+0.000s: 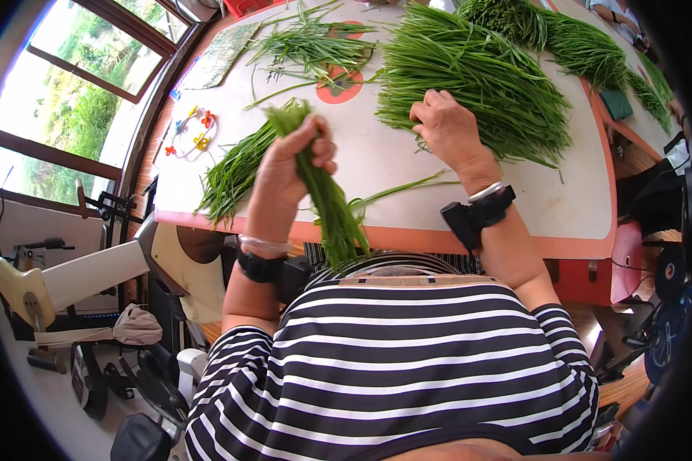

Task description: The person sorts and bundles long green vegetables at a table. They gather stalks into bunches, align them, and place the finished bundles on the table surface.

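My left hand (299, 158) is closed around a bunch of long green chive-like leaves (337, 216), lifted above the table's near edge. The bunch's lower end hangs towards my striped shirt, and its top is blurred. Behind that hand, a smaller bundle of the same leaves (233, 170) lies on the table. My right hand (447, 124) rests at the near left side of a large heap of green leaves (478, 69). Its fingers are curled against the leaves; the fingertips are hidden. A few loose leaves (406, 187) lie between my hands.
The pale table (576, 207) has an orange border. A loose pile of leaves (317, 49) and a ring of coloured flower shapes (200, 138) lie left. More leaves (585, 52) and a dark green case (615, 105) are right. A person (620, 17) is at upper right; exercise equipment (98, 276) stands left.
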